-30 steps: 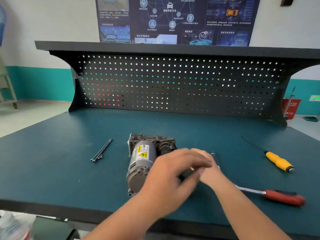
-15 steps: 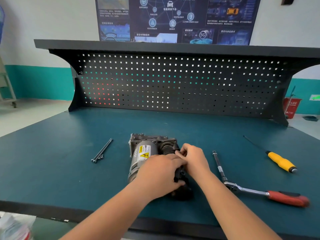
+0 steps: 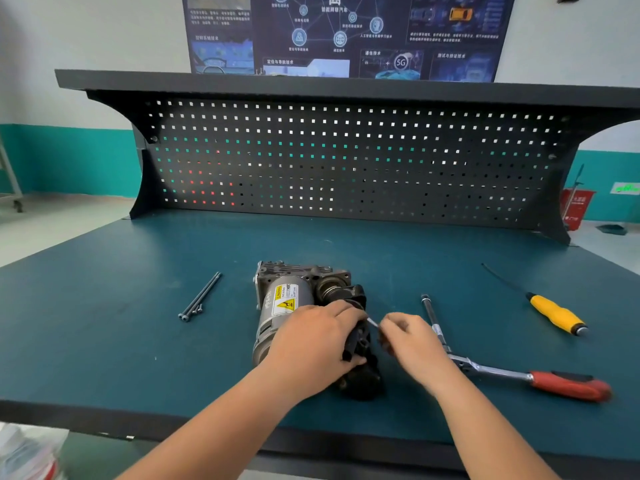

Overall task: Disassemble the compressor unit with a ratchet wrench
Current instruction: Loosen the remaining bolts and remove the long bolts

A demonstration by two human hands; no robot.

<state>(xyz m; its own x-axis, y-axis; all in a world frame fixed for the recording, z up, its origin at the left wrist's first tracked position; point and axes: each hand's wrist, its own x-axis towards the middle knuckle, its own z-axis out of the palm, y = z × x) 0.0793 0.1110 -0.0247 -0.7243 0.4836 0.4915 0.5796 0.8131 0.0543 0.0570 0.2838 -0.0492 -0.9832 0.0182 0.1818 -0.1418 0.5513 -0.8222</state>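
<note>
The compressor unit, grey metal with a yellow warning label and a black end part, lies in the middle of the green bench. My left hand grips its near black end from above. Just to the right, my right hand pinches a thin silver bolt that sticks out of the unit's side. The ratchet wrench, with a red handle and a long extension bar, lies untouched on the bench behind my right hand.
Two long bolts lie left of the unit. A yellow-handled screwdriver rests at the right. A black pegboard with a shelf stands along the back. The bench's front edge runs close below my forearms.
My right hand has drawn away to the right from the unit, with a thin silver bolt now showing between its fingers. My left hand has stayed on the unit.
</note>
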